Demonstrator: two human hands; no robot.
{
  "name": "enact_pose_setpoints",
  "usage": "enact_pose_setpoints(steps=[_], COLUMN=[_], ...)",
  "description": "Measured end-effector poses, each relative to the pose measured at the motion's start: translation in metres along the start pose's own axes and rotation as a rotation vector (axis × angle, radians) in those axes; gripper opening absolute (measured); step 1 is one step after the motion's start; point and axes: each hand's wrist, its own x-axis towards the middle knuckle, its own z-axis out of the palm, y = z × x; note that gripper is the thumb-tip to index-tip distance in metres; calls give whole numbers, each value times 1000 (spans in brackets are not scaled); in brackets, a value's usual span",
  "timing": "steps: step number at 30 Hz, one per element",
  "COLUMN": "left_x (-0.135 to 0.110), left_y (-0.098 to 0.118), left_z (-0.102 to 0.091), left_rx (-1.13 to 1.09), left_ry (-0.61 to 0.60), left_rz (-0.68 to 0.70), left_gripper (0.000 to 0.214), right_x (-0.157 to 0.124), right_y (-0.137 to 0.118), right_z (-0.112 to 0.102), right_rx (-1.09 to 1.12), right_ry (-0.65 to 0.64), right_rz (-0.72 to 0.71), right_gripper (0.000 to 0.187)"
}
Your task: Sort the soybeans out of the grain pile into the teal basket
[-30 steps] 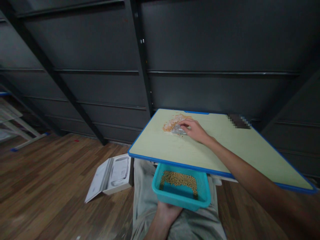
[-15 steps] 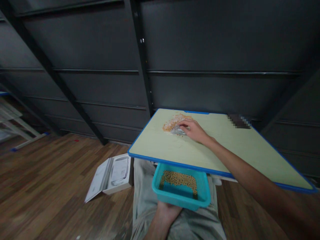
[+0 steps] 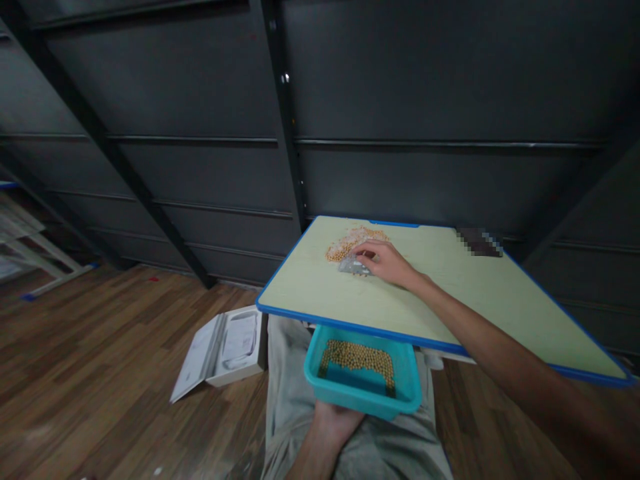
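Note:
My right hand [image 3: 384,262] reaches across the pale green desk top [image 3: 450,293] and rests, fingers curled, on a small clear plastic bag [image 3: 353,266]. Just beyond it lies a heap of yellow beans [image 3: 350,241] at the far left of the desk. My left hand [image 3: 334,419] holds a turquoise plastic basket [image 3: 363,393] from below, under the desk's near edge and over my lap. A layer of the same beans [image 3: 357,355] covers the basket's far half.
The desk has a blue rim [image 3: 350,325] and slopes toward me. An open white box [image 3: 225,348] lies on the wooden floor to the left. A dark metal wall with beams [image 3: 280,120] stands behind. A pale frame [image 3: 35,260] stands far left.
My right hand has drawn the plastic bag slightly left and toward me, away from the bean heap. The basket and left hand have stayed put.

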Motion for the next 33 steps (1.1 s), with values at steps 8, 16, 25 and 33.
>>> enact_pose_setpoints(steps=[8, 16, 25, 33], left_x=[0, 0, -3, -4], left_y=[1, 0, 0, -6], left_z=[-1, 1, 8, 21], left_rx=[2, 0, 10, 61], left_ry=[-36, -9, -24, -38], left_rz=[-22, -21, -26, -86], left_gripper=[38, 36, 37, 36], right_x=[-1, 0, 0, -4], right_y=[-9, -17, 0, -3], right_z=[0, -8, -37, -62], right_rx=[126, 149, 150, 205], right_ry=[-96, -203, -409, -700], right_rz=[64, 73, 152, 248], right_gripper=[21, 19, 23, 28])
